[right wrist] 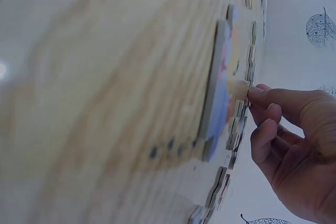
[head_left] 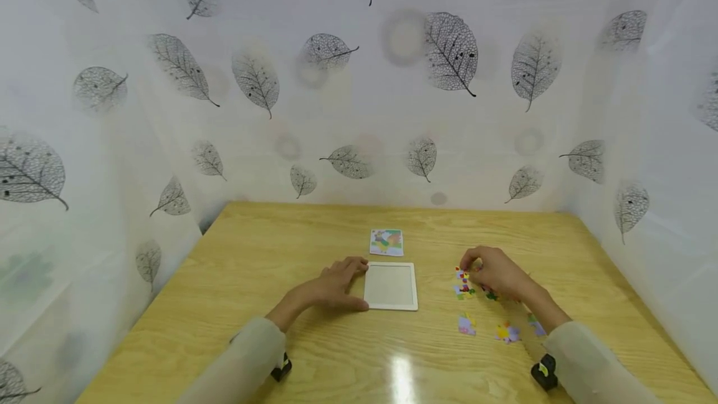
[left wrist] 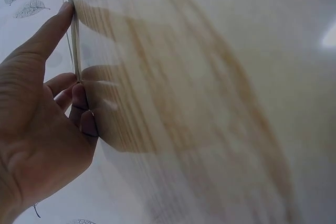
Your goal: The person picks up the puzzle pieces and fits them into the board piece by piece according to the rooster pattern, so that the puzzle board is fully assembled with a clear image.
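Note:
A square white puzzle frame point(head_left: 416, 285) lies flat on the table. Along its left edge rests my left hand point(head_left: 338, 285), with the thumb by the near corner and the fingertips by the far one. Over on the right, my right hand point(head_left: 501, 272) is low among small colourful puzzle pieces point(head_left: 464, 292). Its thumb and forefinger come together on a puzzle piece in the right wrist view, where the hand point(right wrist: 299, 145) has its other fingers curled. The pinched piece is mostly hidden by the fingertips.
Behind the frame lies a square picture card point(head_left: 386, 242). Nearer pieces lie apart: a purple one point(head_left: 467, 324) and a yellow-flowered one point(head_left: 507, 333). White curtains with leaf prints point(head_left: 359, 105) stand along the table's back and sides. Light glares off the wooden tabletop point(head_left: 314, 348).

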Tool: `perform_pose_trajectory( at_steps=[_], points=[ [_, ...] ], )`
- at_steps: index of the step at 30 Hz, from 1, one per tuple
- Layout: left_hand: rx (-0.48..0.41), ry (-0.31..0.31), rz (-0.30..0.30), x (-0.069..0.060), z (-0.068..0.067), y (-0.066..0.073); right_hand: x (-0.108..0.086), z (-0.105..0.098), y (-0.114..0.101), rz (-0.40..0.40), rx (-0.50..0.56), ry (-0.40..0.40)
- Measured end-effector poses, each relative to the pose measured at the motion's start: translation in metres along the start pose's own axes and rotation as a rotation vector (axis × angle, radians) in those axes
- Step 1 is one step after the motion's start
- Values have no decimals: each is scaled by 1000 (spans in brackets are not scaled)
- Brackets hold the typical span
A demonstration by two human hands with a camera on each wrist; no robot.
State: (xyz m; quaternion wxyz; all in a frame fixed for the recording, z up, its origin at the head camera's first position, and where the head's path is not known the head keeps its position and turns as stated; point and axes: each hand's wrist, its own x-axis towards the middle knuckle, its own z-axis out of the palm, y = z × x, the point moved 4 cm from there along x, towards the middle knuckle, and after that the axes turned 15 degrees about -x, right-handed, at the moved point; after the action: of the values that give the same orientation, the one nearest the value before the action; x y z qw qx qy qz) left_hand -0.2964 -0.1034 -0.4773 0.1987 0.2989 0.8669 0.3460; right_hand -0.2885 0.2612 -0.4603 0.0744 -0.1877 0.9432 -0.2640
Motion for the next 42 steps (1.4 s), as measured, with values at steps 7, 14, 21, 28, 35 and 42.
perform_pose_trajectory(
  at_steps=[7,14,21,28,35,42],
  points=[
    [-1,1,-2,0,0,3,2,-6,-4,11,13,-4],
    [16,-11,-13,4,2,8,7,-7,-12,30,89,7],
    [9,-14,-26,4,0,8,24,2,-37,-49,97,37],
    [36,-6,-43,4,-1,3,44,19,-65,-93,104,8],
    [40,3,-39,2,1,6,58,34,-82,-117,60,2],
    [65,-11,-53,4,4,7,67,48,-92,-175,-85,51]
  ],
)
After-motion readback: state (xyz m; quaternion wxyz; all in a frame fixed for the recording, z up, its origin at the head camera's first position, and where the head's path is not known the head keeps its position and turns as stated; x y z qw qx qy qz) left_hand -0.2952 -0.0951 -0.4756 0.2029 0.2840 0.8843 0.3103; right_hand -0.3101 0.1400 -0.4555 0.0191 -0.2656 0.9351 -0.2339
